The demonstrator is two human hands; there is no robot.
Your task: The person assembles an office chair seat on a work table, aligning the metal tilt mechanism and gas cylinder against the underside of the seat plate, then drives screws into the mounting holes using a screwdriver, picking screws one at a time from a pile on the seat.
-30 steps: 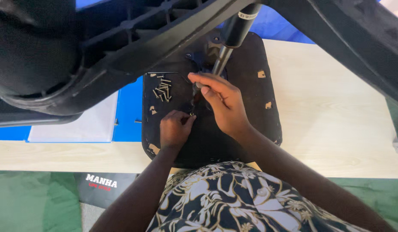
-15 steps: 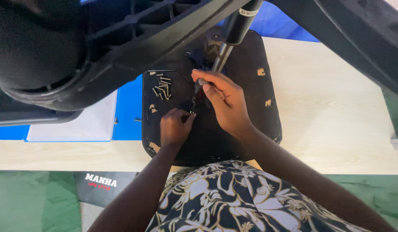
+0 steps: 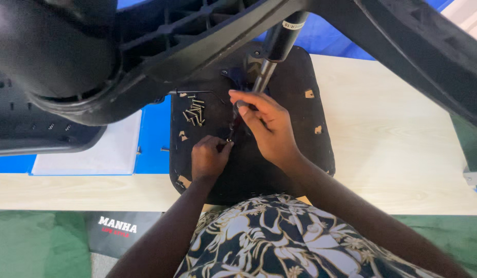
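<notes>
A slim dark screwdriver-like tool (image 3: 234, 122) stands near the middle of the frame, tip down on the black upturned chair seat pad (image 3: 290, 154). The right hand (image 3: 267, 126) has its fingers closed around the tool's upper part; the left hand (image 3: 208, 157), just below, pinches its fingers at the tip. A small heap of metal screws (image 3: 195, 114) lies just left. The pad rests on a pale wooden surface (image 3: 393, 144); green floor (image 3: 32, 242) fills the lower left.

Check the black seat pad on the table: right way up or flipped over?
Flipped over: the seat pad lies underside up on the table, with screws piled on it.
</notes>
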